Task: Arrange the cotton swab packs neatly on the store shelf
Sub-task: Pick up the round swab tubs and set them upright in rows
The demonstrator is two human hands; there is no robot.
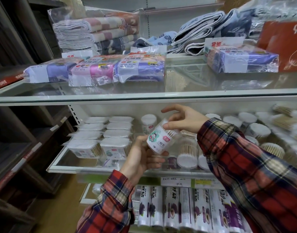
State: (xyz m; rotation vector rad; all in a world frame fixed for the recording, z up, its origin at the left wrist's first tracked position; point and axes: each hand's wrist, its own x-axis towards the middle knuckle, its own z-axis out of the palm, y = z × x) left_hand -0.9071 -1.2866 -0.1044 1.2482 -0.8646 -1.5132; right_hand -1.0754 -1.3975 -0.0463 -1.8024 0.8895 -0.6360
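Shelf (144, 171); hands' cotton-swab tub (163, 137)

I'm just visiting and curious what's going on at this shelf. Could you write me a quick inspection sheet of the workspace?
Surface: middle shelf, glass-topped with a white rim, partly stocked.
Job's things: round cotton swab tub held tilted in front of the shelf; rectangular swab packs in two neat rows at left; more round swab tubs at right, less orderly.
Clutter: one small pack lying loose near the front edge.
Grippers: left hand grips the tub's base; right hand touches its top.
Cables: nothing seen.
Surroundings: folded towels and bagged packs on the shelf above; wrap rolls below.
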